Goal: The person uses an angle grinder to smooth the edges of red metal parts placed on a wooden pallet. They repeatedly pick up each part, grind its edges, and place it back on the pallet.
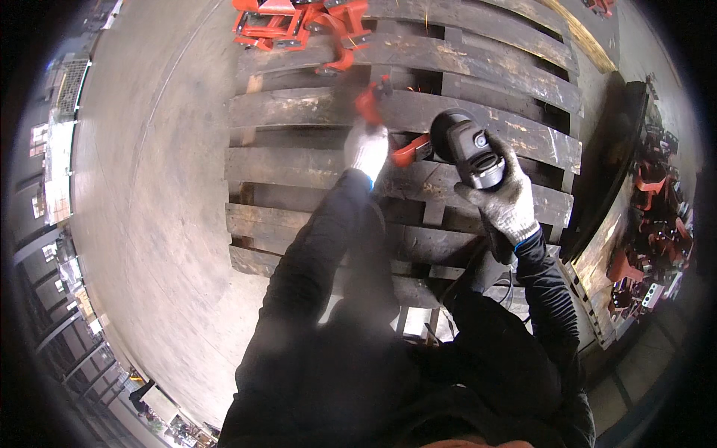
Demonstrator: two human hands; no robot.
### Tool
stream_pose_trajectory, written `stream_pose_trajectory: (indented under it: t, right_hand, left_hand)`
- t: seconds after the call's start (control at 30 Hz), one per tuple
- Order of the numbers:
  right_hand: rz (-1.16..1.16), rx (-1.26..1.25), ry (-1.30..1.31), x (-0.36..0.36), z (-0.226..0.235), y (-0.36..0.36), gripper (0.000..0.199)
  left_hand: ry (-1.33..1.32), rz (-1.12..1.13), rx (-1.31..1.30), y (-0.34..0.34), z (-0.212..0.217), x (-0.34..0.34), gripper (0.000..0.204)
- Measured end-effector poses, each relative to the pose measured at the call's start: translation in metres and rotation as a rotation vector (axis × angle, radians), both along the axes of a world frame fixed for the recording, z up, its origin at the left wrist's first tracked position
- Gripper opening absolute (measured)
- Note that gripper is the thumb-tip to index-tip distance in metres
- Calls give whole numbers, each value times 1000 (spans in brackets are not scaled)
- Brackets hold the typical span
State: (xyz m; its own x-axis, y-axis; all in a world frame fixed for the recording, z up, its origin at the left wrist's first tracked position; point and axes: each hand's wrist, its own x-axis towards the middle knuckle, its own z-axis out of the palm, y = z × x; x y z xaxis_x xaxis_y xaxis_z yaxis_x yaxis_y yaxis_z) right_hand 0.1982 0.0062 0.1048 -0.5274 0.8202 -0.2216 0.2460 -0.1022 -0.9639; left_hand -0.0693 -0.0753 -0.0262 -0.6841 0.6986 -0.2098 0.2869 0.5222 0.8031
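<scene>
Red part (370, 101) blurred; shape unclear. Grinder (467, 149) disc hidden behind its body. Left hand (366, 149) covers what it grips. Red frames (299, 22) cut by top edge.

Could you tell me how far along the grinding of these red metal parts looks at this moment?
In hand: the left hand steadies a red metal part on the wooden pallet, while the right hand holds the angle grinder against it, a few sparks showing. More red parts are stacked at the pallet's far end; whether those are finished or waiting cannot be told.
</scene>
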Motion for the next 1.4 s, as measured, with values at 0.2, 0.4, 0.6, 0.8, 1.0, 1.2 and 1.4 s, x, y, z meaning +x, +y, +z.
stream_pose_trajectory:
  t: [0.2, 0.4, 0.6, 0.8, 1.0, 1.2, 1.4]
  right_hand:
    - [41, 51, -21, 11, -11, 11, 93]
    - [160, -39, -44, 6, -8, 17, 88]
    - [133, -313, 28, 5, 9, 17, 90]
    - [74, -276, -23, 31, -30, 15, 87]
    - [4, -104, -196, 33, -28, 12, 86]
    - [-5, -2, 77, 2, -4, 9, 91]
    - [64, 282, -77, -32, 12, 12, 88]
  left_hand:
    - [-377, 91, 63, -11, -17, -8, 35]
    - [-682, 58, 88, -8, 25, 7, 38]
    - [-944, 60, 138, -13, -13, -1, 42]
    - [-1195, 236, 220, -12, 16, 0, 44]
    - [-1181, 311, 263, -3, 37, 12, 43]
    - [-1187, 379, 235, 3, 30, 29, 62]
    - [-1181, 31, 351, -4, -28, 37, 57]
